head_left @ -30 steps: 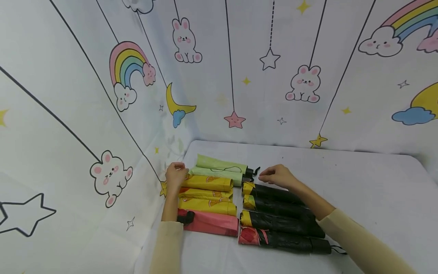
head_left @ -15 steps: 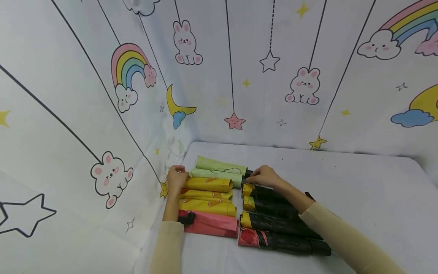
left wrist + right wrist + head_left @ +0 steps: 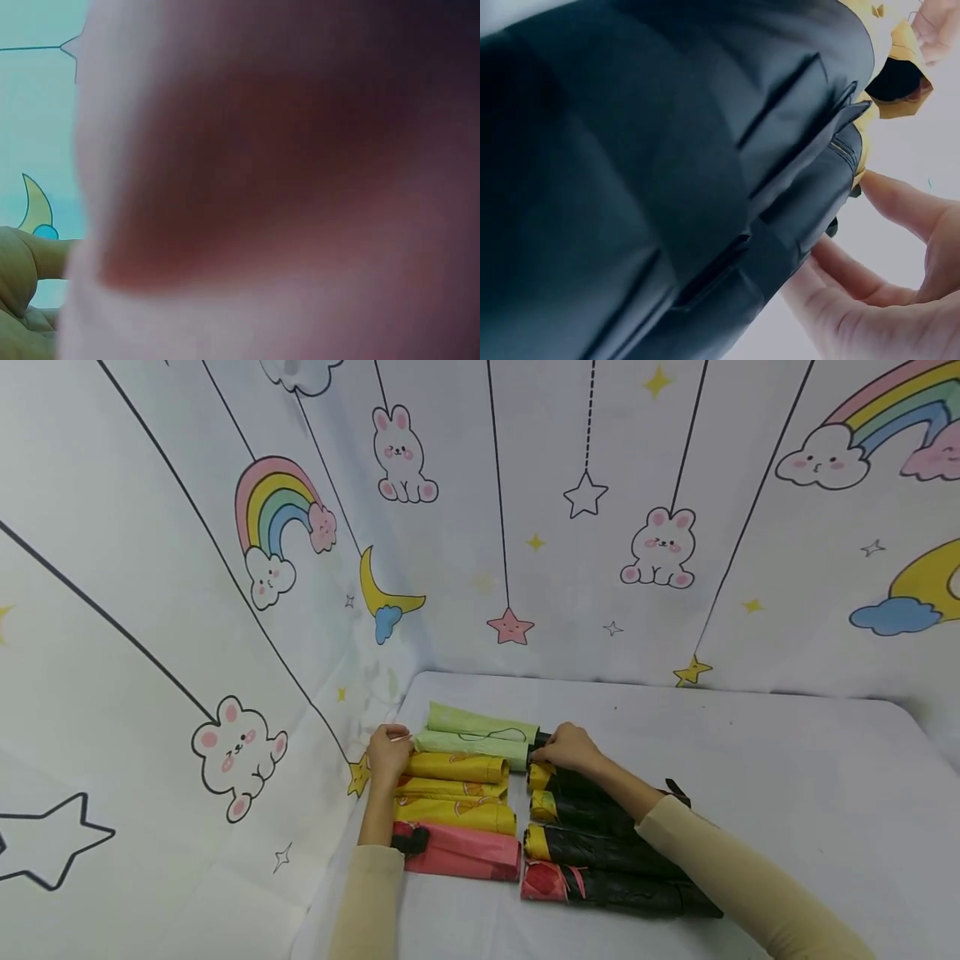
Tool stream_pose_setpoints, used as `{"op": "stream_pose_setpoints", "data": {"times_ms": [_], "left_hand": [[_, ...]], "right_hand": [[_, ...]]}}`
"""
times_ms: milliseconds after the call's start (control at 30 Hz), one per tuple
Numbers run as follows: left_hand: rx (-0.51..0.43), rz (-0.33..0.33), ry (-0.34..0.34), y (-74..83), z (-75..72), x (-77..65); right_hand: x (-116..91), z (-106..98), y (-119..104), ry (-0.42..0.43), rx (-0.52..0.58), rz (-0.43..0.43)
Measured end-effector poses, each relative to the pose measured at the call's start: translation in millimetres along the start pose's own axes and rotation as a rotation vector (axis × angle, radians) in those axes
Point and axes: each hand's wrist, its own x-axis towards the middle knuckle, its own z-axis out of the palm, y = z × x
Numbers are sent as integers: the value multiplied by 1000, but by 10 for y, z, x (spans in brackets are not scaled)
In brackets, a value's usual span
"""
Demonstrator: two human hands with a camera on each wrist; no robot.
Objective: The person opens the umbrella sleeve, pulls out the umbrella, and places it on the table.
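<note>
Two light green folded umbrellas (image 3: 472,743) lie at the back of a left-hand row, their black handles pointing right. My right hand (image 3: 572,750) is at those handles, thumb and fingers bent around the nearer one; in the right wrist view the thumb and fingers (image 3: 840,300) show beyond a large black umbrella (image 3: 667,150). My left hand (image 3: 388,752) is at the left ends of the green and yellow umbrellas, fingers loosely bent. Yellow folded umbrellas (image 3: 453,789) with orange-slice prints lie in front of the green ones. Something blurred and close hides most of the left wrist view.
A red folded umbrella (image 3: 468,852) lies in front of the yellow ones. To the right is a column of black folded umbrellas (image 3: 615,847) with yellow or red ends, partly under my right forearm. The white table (image 3: 787,777) meets a printed cloth wall (image 3: 555,585).
My right hand has moved left and slightly down, from beside the green umbrellas' handles onto them. My left hand has stayed nearly in place. The head view has shifted slightly.
</note>
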Motion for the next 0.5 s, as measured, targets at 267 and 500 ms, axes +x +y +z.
{"op": "stream_pose_setpoints", "data": {"times_ms": [267, 500], "left_hand": [[44, 18, 28, -58, 5, 9], [49, 3, -9, -56, 12, 16]], "right_hand": [[59, 47, -70, 0, 48, 122], [65, 51, -53, 3, 133, 183]]}}
